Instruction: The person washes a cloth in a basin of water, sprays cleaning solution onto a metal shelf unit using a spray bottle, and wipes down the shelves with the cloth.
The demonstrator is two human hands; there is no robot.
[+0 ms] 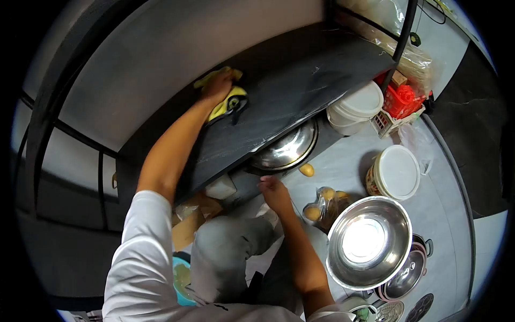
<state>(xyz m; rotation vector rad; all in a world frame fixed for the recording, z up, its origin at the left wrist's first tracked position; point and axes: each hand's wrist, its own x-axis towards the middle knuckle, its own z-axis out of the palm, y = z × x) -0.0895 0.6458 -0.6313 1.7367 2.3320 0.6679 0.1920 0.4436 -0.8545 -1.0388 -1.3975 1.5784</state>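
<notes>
My left hand (219, 87) is closed on a yellow and black cloth (228, 106), pressed against the dark shelf top (284, 80). Bits of the cloth stick out on both sides of the fingers. Lower down, my right hand (274, 192) hangs just in front of the shelf's edge with its fingers curled in, and nothing shows in them. Close to it, under the shelf, is a shiny metal bowl or lid (287, 147). A yellow, potato-like round item (306, 170) lies on the floor beside it.
White-lidded buckets (397, 172) and a large steel basin (370, 244) stand on the floor to the right. A bag of round yellow items (324, 206) lies near my knees. Black posts (402, 43) frame the shelf. A red basket (399, 102) sits at its far end.
</notes>
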